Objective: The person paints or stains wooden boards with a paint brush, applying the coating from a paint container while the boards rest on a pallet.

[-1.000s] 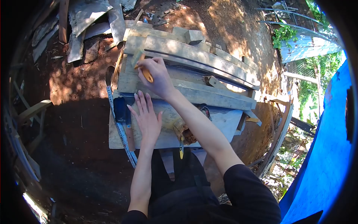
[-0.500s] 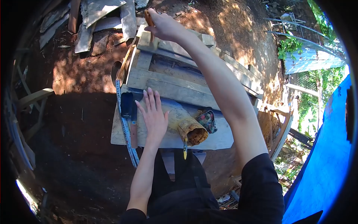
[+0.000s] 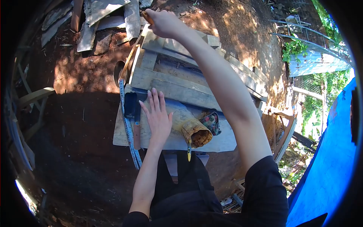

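My right hand [image 3: 165,24] is closed around a tool with an orange-brown wooden handle [image 3: 148,17], held above the far left corner of a wooden frame of planks [image 3: 185,90]. The tool's lower end is blurred and mostly hidden. My left hand [image 3: 157,117] lies flat, fingers spread, on the pale board [image 3: 176,142] in front of the planks. Beside it on the left are a wooden-handled blade [image 3: 137,134] and a black container [image 3: 130,104]. To its right, a stained tin [image 3: 193,128] lies tilted, with a yellow-tipped stick [image 3: 189,153] at its mouth.
A patterned cloth bundle [image 3: 211,123] rests behind the tin. A blue-white measuring tape [image 3: 128,130] hangs along the board's left edge. Scrap boards [image 3: 130,20] lie on the soil at the far left. A blue tarp [image 3: 327,162] stands at the right.
My right hand has shifted slightly up and left with the tool. The left hand stays flat on the board; the whole view has moved a little.
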